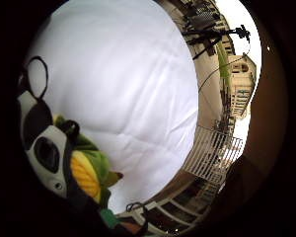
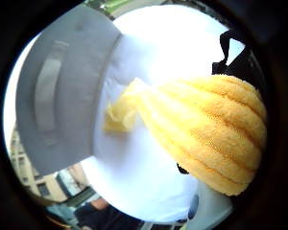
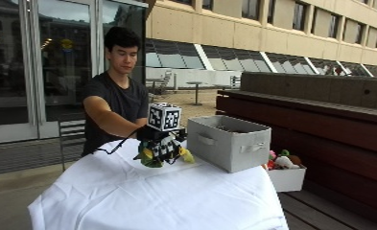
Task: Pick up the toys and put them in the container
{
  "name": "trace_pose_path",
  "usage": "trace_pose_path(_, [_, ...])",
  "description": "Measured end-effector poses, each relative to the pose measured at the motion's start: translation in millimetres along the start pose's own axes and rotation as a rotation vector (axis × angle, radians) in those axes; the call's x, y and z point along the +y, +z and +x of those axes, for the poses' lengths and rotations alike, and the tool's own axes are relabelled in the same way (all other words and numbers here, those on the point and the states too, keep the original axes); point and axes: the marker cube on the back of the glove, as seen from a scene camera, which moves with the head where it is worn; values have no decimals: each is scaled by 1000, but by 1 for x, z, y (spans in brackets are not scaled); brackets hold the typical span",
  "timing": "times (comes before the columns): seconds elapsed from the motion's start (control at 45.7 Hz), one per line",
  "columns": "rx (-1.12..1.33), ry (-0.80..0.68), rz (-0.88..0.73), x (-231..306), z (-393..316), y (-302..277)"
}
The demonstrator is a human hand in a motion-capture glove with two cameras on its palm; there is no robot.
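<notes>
While the person stands behind the table (image 3: 175,201), which is draped in a white cloth, the gloved right hand (image 3: 159,141) hangs just above the cloth with its fingers curled round one plush toy (image 3: 156,154), a corn cob with yellow kernels and green leaves. The toy sits inside the curl of the fingers, its leaves sticking out below and to either side of them, clear of the cloth or barely above it; which of the two cannot be told.

Just beyond the fingertips, on the side away from the person's body, stands one grey fabric container (image 3: 229,141) with a strap handle on its near wall; the hand is beside it, not over it.

In the thumb side palm view the yellow ribbed body of the toy (image 2: 211,139) lies close against the palm, and the grey wall of the container (image 2: 62,91) stands past it on the white cloth.

In the little finger side palm view one green-and-yellow end of the toy (image 1: 91,170) shows beside the glove's straps.

Past the container, well apart from the fingers, one white bin (image 3: 287,177) holds several more small toys, too small to count.
</notes>
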Motion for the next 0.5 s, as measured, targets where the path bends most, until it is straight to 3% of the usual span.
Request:
trace_pose_path(0.109, [-44,146,-16,9,15,-37])
trace_pose_path(0.219, [-39,250,42,16,19,-110])
trace_pose_path(0.503, [16,347,274,8,-56,-272])
